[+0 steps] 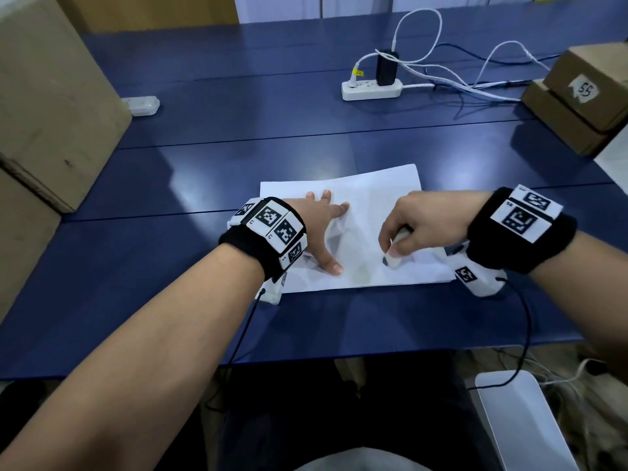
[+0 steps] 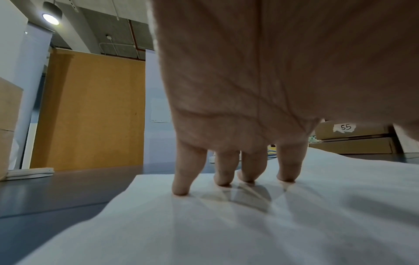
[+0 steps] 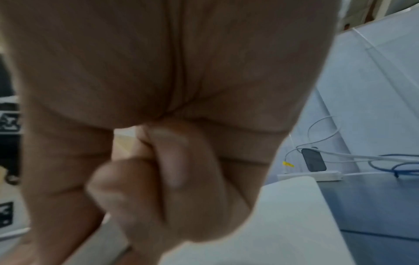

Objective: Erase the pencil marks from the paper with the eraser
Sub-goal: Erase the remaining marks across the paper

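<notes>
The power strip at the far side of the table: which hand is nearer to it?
Right. The right hand is below the power strip, slightly right; the left hand lies further left.

You can read 1 number: "55", handwritten on a torn white label point(image 1: 585, 89) stuck to the upper cardboard box point(image 1: 598, 68) at the far right of the worktop point(image 1: 272, 107). The left wrist view shows the same "55". The black-and-white square markers on your wristbands point(image 1: 272, 229) carry patterns only, no legible text.
</notes>
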A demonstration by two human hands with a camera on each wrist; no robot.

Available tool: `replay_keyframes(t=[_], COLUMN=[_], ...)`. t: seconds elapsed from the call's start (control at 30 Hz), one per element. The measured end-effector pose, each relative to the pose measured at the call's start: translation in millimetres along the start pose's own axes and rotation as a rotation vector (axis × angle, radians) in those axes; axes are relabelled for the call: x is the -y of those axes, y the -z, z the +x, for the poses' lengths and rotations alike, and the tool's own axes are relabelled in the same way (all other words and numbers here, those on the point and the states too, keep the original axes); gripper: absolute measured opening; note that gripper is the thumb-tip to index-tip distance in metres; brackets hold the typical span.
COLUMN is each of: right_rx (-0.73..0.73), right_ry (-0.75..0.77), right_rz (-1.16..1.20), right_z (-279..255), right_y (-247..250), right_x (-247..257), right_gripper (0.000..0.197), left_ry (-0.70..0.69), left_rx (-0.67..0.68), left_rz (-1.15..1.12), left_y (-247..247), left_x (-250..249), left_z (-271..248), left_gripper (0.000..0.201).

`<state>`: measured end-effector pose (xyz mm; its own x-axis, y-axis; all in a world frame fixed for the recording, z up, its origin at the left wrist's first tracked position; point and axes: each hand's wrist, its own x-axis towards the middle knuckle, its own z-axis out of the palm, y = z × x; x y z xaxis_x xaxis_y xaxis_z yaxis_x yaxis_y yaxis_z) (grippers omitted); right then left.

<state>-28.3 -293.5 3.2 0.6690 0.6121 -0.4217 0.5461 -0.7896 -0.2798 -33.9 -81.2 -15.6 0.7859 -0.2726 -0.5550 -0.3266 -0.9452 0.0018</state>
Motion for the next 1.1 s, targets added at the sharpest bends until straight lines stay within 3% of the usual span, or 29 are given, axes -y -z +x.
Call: replay_keyframes(t=[0.07, 0.2, 0.27, 0.43, 0.5, 0.7, 0.77, 0.87, 0.93, 1.0, 1.1], right_rx=[-0.016, -0.301, -0.336, -0.033, 0.0, -0.332, -0.278, 0.007, 0.112, 0.037, -0.223], right_ry=[-0.006, -0.163, -0.181, -0.001, 0.006, -0.192, -0.144, -0.003, 0.032, 0.011, -0.088], right_rz=[-0.007, 0.011, 0.009, -0.012, -0.021, 0.038, 0.048, 0.087, 0.093, 0.062, -0.014], right_z=[2.9, 20.3, 19.2, -1.2, -0.6, 20.0, 16.6, 1.5, -2.9, 3.5, 16.7], right_y=[1.1, 6.6, 6.5, 0.6, 0.9, 9.4, 7.3, 1.4, -0.7, 1.0, 6.8], right_x=[-2.3, -14.8, -17.5, -0.7, -0.4, -21.9, -20.0, -3.7, 1.1, -3.0, -14.9], right_gripper=[0.004, 0.012, 0.014, 0.005, 0.005, 0.015, 0.012, 0.006, 0.006, 0.004, 0.009], left_ry=[0.002, -0.002, -0.001, 0.016, 0.016, 0.015, 0.021, 0.032, 0.04, 0.036, 0.03], left_rx=[-0.004, -0.02, -0.021, -0.003, -0.002, -0.006, -0.01, -0.03, -0.033, -0.038, -0.033], left_rz=[0.004, -0.014, -0.004, 0.044, 0.064, 0.077, 0.074, 0.08, 0.087, 0.101, 0.106], left_y=[1.2, 2.9, 2.1, 3.7, 4.7, 6.9, 6.2, 4.1, 3.6, 4.4, 6.7], left_x=[-1.8, -1.1, -1.6, -2.4, -4.2, -4.6, -4.9, -7.8, -9.3, -10.9, -12.4], left_z=[-1.0, -2.4, -1.4, 2.1, 3.5, 2.6, 2.1, 1.9, 1.5, 1.2, 0.4], left_gripper=[0.133, 0.131, 0.131, 0.135, 0.136, 0.134, 0.132, 0.131, 0.13, 0.129, 0.129])
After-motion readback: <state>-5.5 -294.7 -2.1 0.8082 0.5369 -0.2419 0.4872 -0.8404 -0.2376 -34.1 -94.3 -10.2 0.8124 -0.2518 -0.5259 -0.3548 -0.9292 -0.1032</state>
